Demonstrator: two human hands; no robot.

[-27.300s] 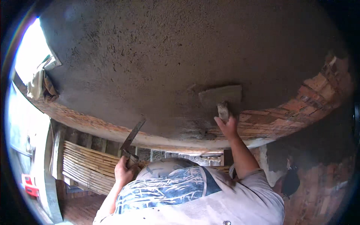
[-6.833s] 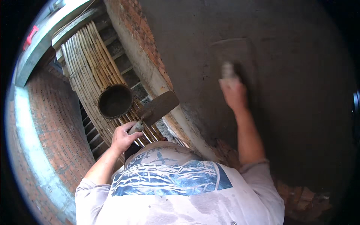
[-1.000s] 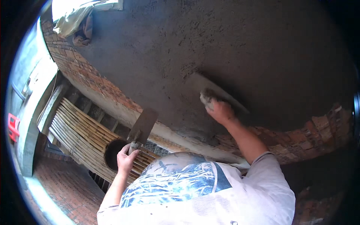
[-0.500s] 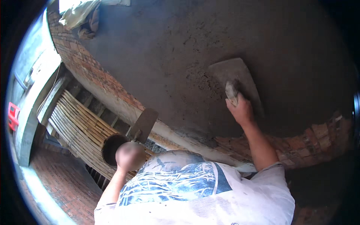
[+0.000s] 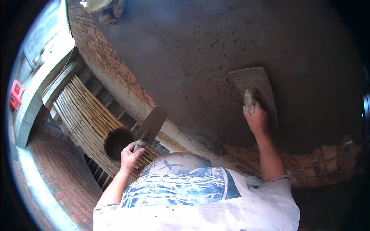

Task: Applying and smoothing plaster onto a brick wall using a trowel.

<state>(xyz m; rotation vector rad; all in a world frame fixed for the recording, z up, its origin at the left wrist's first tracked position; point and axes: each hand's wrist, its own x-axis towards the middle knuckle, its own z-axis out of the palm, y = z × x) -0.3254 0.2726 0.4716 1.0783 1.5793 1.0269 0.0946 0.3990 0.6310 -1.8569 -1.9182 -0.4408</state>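
A broad float (image 5: 265, 85) lies against a wall coated in dark plaster (image 5: 181, 73), its handle clamped in the fingers of the right hand (image 5: 256, 118), while the left hand (image 5: 129, 158) wraps its fingers around a trowel (image 5: 153, 121) near a round bucket (image 5: 112, 135) on bamboo poles (image 5: 85, 112).

Versus a second ago, I've got the right hand (image 5: 256, 120) further right, its wide trowel (image 5: 262, 84) swung from a thin slant to broad face showing on the wet plaster wall (image 5: 185, 46). Versus 27 s ago, my view is turned: the smaller trowel (image 5: 153, 124) in the left hand (image 5: 130, 157) went from narrow edge to full blade, and a bucket (image 5: 110, 144) has come into view beside that hand. Cloth (image 5: 110, 13), out of frame 7 s ago, now far left.
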